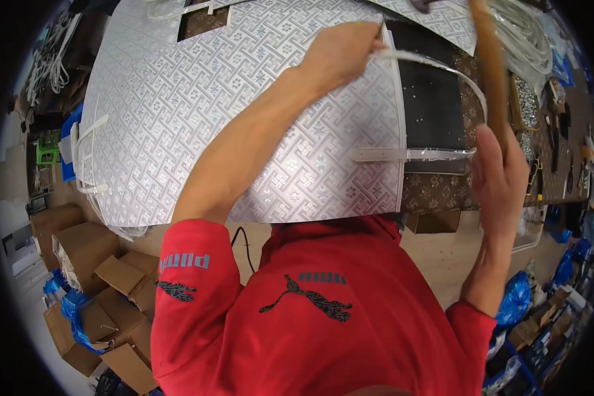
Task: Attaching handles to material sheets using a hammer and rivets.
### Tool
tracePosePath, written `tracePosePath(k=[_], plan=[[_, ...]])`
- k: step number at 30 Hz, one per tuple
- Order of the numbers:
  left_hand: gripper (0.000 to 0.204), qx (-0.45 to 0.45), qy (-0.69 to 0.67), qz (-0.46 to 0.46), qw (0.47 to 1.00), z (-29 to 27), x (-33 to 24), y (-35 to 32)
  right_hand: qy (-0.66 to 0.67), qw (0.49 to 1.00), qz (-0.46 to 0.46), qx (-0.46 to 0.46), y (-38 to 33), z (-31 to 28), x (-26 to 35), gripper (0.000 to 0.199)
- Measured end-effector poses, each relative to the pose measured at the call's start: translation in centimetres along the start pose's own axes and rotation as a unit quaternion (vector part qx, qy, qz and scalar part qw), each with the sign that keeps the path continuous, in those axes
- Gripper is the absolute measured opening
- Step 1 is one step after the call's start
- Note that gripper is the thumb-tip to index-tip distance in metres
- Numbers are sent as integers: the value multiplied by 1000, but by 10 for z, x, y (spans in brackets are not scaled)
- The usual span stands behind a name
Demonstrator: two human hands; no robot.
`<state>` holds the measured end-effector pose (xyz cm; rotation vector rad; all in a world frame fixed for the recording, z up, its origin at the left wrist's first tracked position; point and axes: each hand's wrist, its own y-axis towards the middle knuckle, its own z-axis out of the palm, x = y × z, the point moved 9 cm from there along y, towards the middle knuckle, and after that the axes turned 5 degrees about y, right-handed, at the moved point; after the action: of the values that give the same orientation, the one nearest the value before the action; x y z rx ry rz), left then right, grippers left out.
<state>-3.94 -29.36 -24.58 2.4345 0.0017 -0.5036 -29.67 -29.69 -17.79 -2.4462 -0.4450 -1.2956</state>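
A large silver-grey sheet (244,152) with a raised pattern lies over the table, its right edge trimmed in white. My left hand (340,56) is closed at that edge, pinching one end of a clear-white strap (465,78). From there the strap bows right and back to a white end piece (376,155) lower on the edge. My right hand (501,165) grips the upright wooden handle of a hammer (492,66), smeared by motion; its head is mostly beyond the upper border. Under the strap lies a black plate (435,99).
A brown patterned cloth (435,193) covers the table at right, with hand tools (561,135) on it. Coiled clear tubing (521,39) lies at the far right. Open cardboard boxes (115,307) stand on the floor at left. Another white strap (89,188) hangs at the sheet's left edge.
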Motion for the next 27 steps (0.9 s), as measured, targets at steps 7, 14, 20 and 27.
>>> tracePosePath(k=[7, 14, 20, 27], plan=[[29, -85, -209, -288, 931, -31, 83, 10, 137, 989, -26, -57, -67, 29, -65, 11], [19, 59, -250, -182, 949, -61, -5, -30, 170, 981, 76, -57, -81, 56, -92, 14], [13, 119, -351, -213, 904, -47, -38, -87, 138, 988, 54, -31, -59, 63, -78, 14], [12, 128, -273, -176, 937, -37, -42, -88, 159, 985, 7, -65, -42, 61, -78, 14]])
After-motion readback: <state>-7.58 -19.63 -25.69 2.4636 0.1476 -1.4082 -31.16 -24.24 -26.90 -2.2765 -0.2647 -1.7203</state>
